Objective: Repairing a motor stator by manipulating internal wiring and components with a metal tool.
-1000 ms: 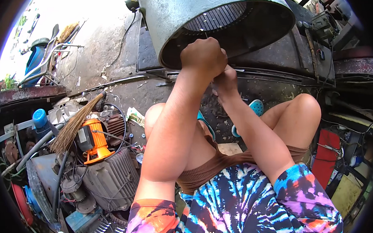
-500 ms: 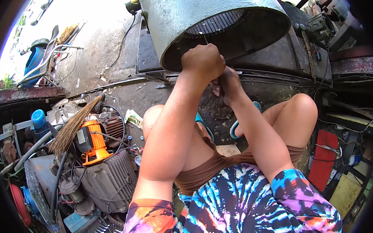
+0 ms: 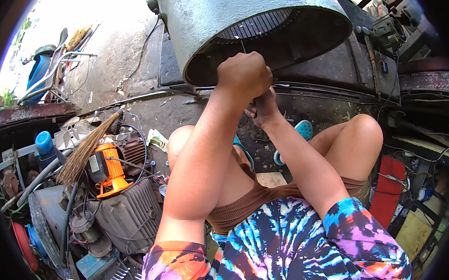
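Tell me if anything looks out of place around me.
The stick broom lies askew beside the orange motor, an odd place for a broom. A crumpled scrap on the floor near your left knee looks like stray litter.

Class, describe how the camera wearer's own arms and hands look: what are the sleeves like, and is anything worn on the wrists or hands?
The short, tie-dyed left sleeve shows orange, purple and black; the right sleeve mixes blue, purple, orange and black. Below them, both arms are bare. No glove shows on the left hand or right hand, and no watch or bracelet is visible.
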Demonstrator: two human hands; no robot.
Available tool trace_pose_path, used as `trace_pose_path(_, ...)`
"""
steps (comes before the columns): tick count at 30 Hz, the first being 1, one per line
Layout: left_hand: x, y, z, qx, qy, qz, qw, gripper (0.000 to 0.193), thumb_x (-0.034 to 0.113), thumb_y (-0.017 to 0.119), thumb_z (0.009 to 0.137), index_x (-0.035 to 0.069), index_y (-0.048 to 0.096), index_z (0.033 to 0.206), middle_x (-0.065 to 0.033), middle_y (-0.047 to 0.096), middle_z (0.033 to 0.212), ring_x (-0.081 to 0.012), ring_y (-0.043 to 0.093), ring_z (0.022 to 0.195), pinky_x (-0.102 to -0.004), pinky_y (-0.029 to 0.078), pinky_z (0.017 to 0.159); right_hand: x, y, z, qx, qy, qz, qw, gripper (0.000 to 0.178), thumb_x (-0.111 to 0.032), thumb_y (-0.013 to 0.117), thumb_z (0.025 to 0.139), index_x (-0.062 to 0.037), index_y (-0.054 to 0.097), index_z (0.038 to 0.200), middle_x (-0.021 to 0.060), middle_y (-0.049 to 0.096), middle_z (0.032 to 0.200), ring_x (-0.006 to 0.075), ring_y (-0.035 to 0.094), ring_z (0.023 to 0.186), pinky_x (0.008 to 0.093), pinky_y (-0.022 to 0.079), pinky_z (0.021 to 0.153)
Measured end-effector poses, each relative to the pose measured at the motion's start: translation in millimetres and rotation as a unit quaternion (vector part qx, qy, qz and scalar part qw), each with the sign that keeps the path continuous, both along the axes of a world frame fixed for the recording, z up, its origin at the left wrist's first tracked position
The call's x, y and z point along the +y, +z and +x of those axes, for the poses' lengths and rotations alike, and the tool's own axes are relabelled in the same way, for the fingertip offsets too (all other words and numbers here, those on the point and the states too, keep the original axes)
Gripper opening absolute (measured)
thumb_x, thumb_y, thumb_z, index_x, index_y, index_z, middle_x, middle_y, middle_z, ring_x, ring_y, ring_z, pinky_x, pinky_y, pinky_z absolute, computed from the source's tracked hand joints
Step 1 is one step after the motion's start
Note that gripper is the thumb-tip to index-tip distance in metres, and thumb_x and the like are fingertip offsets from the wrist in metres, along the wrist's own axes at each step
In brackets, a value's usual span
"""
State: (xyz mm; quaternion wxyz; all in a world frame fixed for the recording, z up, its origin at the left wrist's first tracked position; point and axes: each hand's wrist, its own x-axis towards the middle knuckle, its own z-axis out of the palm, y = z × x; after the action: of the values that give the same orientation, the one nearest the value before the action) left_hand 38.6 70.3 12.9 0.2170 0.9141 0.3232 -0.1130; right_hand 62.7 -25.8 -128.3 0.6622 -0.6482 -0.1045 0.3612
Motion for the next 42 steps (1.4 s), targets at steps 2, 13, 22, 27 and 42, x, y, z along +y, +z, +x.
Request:
trace_pose_path(2,-1,-1,1,0.002,-0.003,0.002,1.000,0.032,0.026,0.056,0.088,0.001,0.076,0.089,-0.0178,0.075,0.087,-0.0356,0.072,0.074,-0.0411,0.056,0.067,4,-9,-3,-0.064,-0.021,-0.008,0.998,0.035,-0.030,0.051,0.097,-0.0020,0.064,0.083,0.0064,0.060,0.064,0.0168,0.050,0.049,0.0294,0.038,0.047)
trace_pose_path(13,-4,-11,6,-0.009,0.012,0.037,0.999,0.030,0.027,0.058,0.087,0.003,0.076,0.088,-0.0165,0.075,0.084,-0.0359,0.071,0.074,-0.0414,0.056,0.066,-12,5,-2,-0.110,0.042,-0.145,0.982,0.029,-0.025,0.054,0.099,-0.0005,0.070,0.100,0.0133,0.073,0.084,0.0251,0.062,0.069,0.0348,0.048,0.063)
trace_pose_path(22,-4,-12,1,-0.034,0.007,0.029,0.999,0.030,0.027,0.058,0.087,0.003,0.076,0.088,-0.0166,0.075,0.084,-0.0364,0.071,0.074,-0.0423,0.056,0.065,-14,5,-14,-0.218,0.051,-0.192,0.956,0.030,-0.028,0.056,0.100,-0.0012,0.069,0.106,0.0152,0.074,0.091,0.0273,0.064,0.071,0.0380,0.049,0.064)
trace_pose_path(27,-4,-12,4,-0.017,-0.010,0.010,1.000,0.030,0.027,0.058,0.087,0.004,0.076,0.088,-0.0171,0.074,0.084,-0.0372,0.071,0.074,-0.0424,0.055,0.065,-10,-15,-11,-0.214,0.027,-0.204,0.955,0.030,-0.030,0.055,0.101,-0.0027,0.067,0.104,0.0117,0.070,0.081,0.0229,0.062,0.062,0.0350,0.046,0.056)
trace_pose_path(42,-11,-10,4,0.034,-0.031,-0.030,0.998,0.030,0.025,0.057,0.087,0.001,0.075,0.089,-0.0192,0.074,0.088,-0.0394,0.071,0.077,-0.0438,0.056,0.067,-72,33,-8,0.320,0.066,0.122,0.937,0.015,-0.020,0.056,0.101,-0.0066,0.060,0.105,0.0042,0.056,0.065,0.0098,0.042,0.041,0.0238,0.030,0.038)
